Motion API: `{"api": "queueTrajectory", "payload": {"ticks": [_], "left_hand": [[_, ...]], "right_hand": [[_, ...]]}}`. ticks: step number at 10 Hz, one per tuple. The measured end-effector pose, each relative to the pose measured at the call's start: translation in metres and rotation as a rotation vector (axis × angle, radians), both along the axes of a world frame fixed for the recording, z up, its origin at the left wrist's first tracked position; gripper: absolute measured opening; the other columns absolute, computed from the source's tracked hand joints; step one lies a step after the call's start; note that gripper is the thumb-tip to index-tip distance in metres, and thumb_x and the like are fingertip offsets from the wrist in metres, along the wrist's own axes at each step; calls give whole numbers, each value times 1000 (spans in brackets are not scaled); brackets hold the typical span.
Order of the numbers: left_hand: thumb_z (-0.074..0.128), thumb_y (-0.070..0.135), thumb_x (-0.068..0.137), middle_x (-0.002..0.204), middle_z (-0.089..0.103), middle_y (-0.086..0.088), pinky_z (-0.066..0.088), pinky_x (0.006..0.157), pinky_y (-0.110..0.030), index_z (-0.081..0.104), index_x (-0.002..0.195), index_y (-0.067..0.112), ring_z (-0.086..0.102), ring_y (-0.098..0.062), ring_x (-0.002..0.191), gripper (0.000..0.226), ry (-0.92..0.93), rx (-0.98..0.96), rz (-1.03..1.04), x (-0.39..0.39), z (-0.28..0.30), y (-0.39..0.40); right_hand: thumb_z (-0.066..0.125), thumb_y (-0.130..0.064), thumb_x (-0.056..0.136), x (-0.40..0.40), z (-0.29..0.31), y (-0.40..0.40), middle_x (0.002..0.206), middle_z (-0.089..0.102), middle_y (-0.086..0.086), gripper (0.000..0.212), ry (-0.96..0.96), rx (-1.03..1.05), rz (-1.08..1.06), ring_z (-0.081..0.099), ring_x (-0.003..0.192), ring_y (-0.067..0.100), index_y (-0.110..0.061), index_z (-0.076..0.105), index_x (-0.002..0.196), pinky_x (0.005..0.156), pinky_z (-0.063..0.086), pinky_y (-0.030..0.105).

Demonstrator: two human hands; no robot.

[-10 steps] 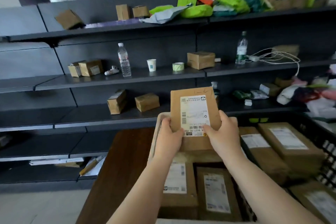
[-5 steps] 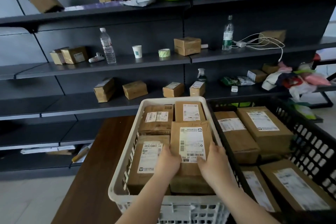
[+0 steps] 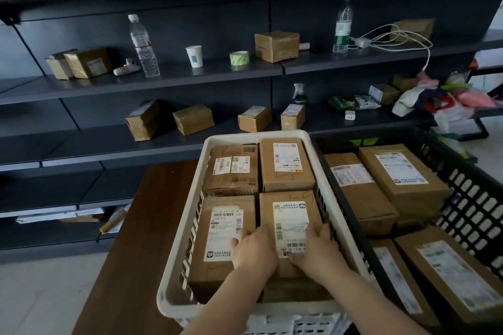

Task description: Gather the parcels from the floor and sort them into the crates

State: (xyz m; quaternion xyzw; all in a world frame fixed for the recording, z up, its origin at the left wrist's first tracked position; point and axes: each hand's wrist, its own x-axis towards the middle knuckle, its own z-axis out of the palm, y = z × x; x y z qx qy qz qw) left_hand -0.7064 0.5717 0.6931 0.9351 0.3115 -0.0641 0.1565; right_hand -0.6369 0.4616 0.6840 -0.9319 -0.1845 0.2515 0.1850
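**Operator:** Currently, what is being handled, and where is it sitting?

**Technician:** A flat rectangular brown cardboard parcel with a white printed shipping label (image 3: 290, 228) is lying in the near right quarter of the white slotted plastic crate (image 3: 179, 236). It is resting flat, label up, touching the brown parcel on its left (image 3: 223, 242) and the brown parcel beyond it (image 3: 285, 164). The crate is standing on the dark brown wooden surface (image 3: 136, 239), just beside the black slotted plastic crate (image 3: 476, 198).

**Operator:** What is the grip doing?

**Technician:** The left hand (image 3: 254, 251) is gripping the parcel's near left edge and the right hand (image 3: 317, 250) its near right edge. Fingers are curling over the sides, thumbs lying on top beside the label.

**Operator:** How is the parcel likely behaving under load?

**Technician:** Judging by its squared corners and flat faces, it is holding its shape as a stiff box. Weight cannot be read from the view; the easy two-hand hold suggests light to moderate. The cardboard is looking matte, so slipping is unlikely, though taped strips may be smoother.

**Operator:** Where is the best hold?

**Technician:** Opposite long edges, as now. The tight fit against its neighbours is leaving little finger room at the sides.

**Operator:** Appearance?

**Technician:** Plain kraft brown, barcodes on the label, faint handwriting above it.
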Motion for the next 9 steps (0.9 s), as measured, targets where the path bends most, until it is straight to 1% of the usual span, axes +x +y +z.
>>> {"api": "queueTrajectory", "payload": {"ticks": [2, 3, 4, 5, 6, 7, 8, 9], "left_hand": [[41, 22, 89, 115, 61, -5, 30, 94, -37, 48, 117, 17, 36, -25, 122, 30, -60, 7, -6, 12, -8, 10], [41, 25, 88, 117, 60, -4, 31, 95, -38, 45, 122, 18, 34, -25, 124, 34, -101, -6, 3, 9, -12, 11], [41, 28, 90, 122, 59, -3, 31, 96, -40, 37, 132, 20, 32, -24, 128, 43, -118, -38, -16, 1, -11, 10], [42, 29, 90, 134, 50, -1, 29, 101, -42, 34, 136, 21, 31, -24, 130, 47, -96, -98, -28, -12, -1, 4], [43, 29, 90, 130, 52, -1, 30, 99, -42, 40, 131, 21, 40, -24, 122, 41, -134, -137, -7, -26, 5, -6], [43, 31, 91, 122, 57, -4, 34, 99, -42, 42, 128, 21, 45, -24, 118, 38, -143, -182, 52, -37, 12, -18], [43, 27, 90, 124, 57, -4, 35, 95, -39, 43, 128, 22, 46, -24, 118, 39, -184, -204, 56, -46, 19, -34], [46, 26, 87, 127, 56, -3, 40, 97, -38, 42, 132, 25, 51, -24, 114, 46, -245, -270, 84, -51, 29, -47]], "right_hand": [[54, -43, 88, 10, -4, 11, 155, -16, 16, 88, -30, 3, -15, 11, 141, 37, -18, -5, 149, 111, 25, 43], [54, -46, 88, 12, -7, 12, 155, -19, 14, 90, -38, 13, -20, 10, 141, 36, -18, -6, 149, 111, 24, 44], [54, -46, 88, 11, -6, 8, 154, -21, 14, 90, -28, 21, -19, 2, 143, 34, -18, -6, 149, 114, 19, 44], [55, -43, 88, 7, -1, 1, 154, -21, 14, 90, 4, 30, 6, -6, 143, 33, -20, -6, 149, 115, 12, 44], [59, -40, 85, -1, 5, -10, 156, -10, 14, 87, -13, 70, 48, -2, 144, 33, -20, 3, 150, 116, 13, 44], [61, -40, 83, -12, 13, -25, 153, 24, 8, 76, -24, 154, 104, 21, 140, 30, -17, 24, 146, 114, 25, 45], [59, -37, 84, -26, 23, -43, 139, 49, 1, 55, 10, 272, 184, 44, 128, 23, -24, 42, 134, 105, 38, 41], [58, -30, 86, -35, 32, -56, 131, 54, -1, 46, -13, 358, 176, 53, 116, 17, -22, 47, 130, 96, 45, 32]]}}
